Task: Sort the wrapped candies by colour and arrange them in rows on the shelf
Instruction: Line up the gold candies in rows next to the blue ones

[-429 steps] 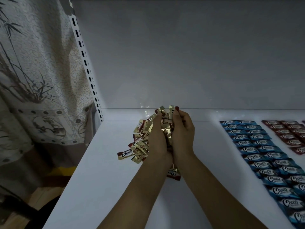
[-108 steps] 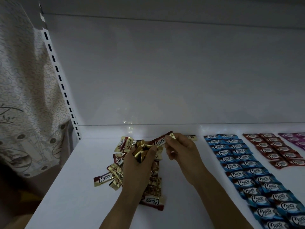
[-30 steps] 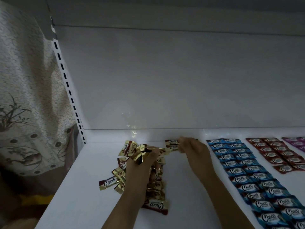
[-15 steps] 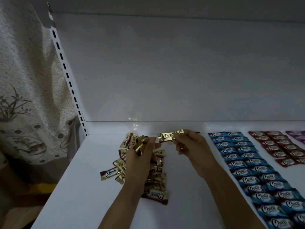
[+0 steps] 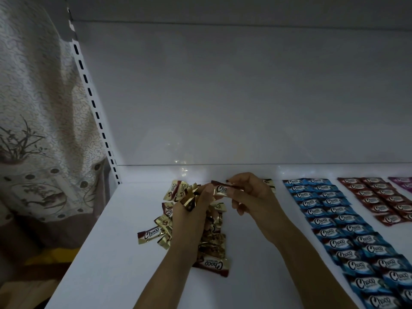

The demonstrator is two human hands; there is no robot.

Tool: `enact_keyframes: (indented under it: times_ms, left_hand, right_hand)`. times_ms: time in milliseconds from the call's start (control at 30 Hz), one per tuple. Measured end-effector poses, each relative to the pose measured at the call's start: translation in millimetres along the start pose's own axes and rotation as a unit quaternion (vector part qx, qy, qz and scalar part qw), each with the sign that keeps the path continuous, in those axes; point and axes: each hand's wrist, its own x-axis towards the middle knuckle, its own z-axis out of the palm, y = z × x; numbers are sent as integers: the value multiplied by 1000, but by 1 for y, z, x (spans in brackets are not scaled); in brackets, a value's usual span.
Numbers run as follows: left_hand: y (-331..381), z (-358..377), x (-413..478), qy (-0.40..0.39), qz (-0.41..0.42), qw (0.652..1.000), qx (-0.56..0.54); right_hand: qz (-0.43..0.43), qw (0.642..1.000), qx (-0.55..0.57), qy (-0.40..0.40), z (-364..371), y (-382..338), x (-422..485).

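Note:
A heap of gold-wrapped candies [image 5: 169,224] lies on the white shelf [image 5: 107,253] left of centre. My left hand [image 5: 191,212] hovers over the heap and grips a bunch of gold candies. My right hand [image 5: 249,197] pinches one gold candy [image 5: 220,190] by its end, just above the shelf and touching my left thumb. Behind my right hand a few gold candies [image 5: 268,185] lie at the back of the shelf, mostly hidden. To the right lie two rows of blue candies [image 5: 341,228], then red candies [image 5: 383,199], then purple candies [image 5: 403,184] at the edge.
A slotted upright rail [image 5: 95,112] bounds the shelf on the left, with a patterned curtain [image 5: 38,130] beyond it. The white back wall [image 5: 223,97] stands close behind the candies. Bare shelf surface shows between the gold heap and the blue rows.
My right hand came back from the rear of the shelf to my left hand and now pinches a gold candy there. The left hand stays over the heap with its bunch.

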Motion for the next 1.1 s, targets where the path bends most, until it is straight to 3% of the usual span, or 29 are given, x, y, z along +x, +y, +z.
enact_keyframes:
  times_ms: [267, 367, 433, 500, 533, 600, 700, 767, 833, 933, 1100]
  left_hand:
    - [-5, -2, 3, 13, 9, 1000, 19]
    - [-6, -2, 4, 15, 20, 1000, 16]
    - [-5, -3, 4, 15, 13, 1000, -3]
    - [-5, -4, 6, 7, -2, 1000, -24]
    - [-6, -4, 6, 3, -9, 999, -31]
    - [-6, -3, 6, -3, -27, 998, -60]
    - [-5, -3, 6, -15, -53, 992, -118]
    - [-3, -2, 6, -12, -62, 988, -140]
    - [-4, -2, 7, -14, -68, 984, -166]
    - [-3, -2, 6, -15, -93, 969, -228]
    - [2, -1, 4, -27, -85, 984, -156]
  right_hand:
    - [7, 999, 38, 18, 2, 2, 2]
    - [14, 992, -31, 122, -9, 8, 7]
    - [40, 947, -257, 187, -22, 18, 10]
    - [90, 858, -472, 180, -30, 26, 9]
    - [105, 830, -519, 176, -30, 28, 7]
    - [91, 811, -547, 188, -28, 29, 5]
    - [-6, 807, -559, 193, -27, 27, 4]
    - [-44, 803, -575, 154, -25, 26, 4]
    - [-49, 783, -611, 106, -20, 27, 2]
    - [-55, 793, -602, 80, -18, 28, 3]
    - [-62, 798, -592, 92, -20, 33, 4]
